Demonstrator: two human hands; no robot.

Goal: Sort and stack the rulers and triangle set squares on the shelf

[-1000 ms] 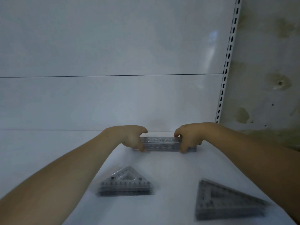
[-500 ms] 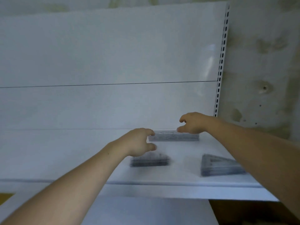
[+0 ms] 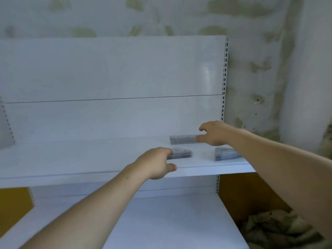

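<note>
A stack of clear rulers [image 3: 182, 139] lies at the back right of the white shelf [image 3: 89, 169]. In front of it are two stacks of clear triangle set squares: the left stack [image 3: 181, 154] and the right stack [image 3: 224, 154], whose right part is hidden by my forearm. My right hand [image 3: 213, 133] hovers at the right end of the rulers, fingers loosely spread, fingertips at or near the stack. My left hand [image 3: 158, 163] hangs over the shelf's front edge beside the left set squares, fingers relaxed and holding nothing.
A slotted upright [image 3: 223, 83] bounds the shelf on the right, with a stained wall beyond. A lower white shelf [image 3: 161, 221] sits below. Yellow panels and crumpled cloth [image 3: 278, 229] lie at the lower right.
Both hands have let go of the ruler stack. My left hand has drawn back to the shelf's front edge. The view has pulled back and now shows the shelf edge and lower shelf.
</note>
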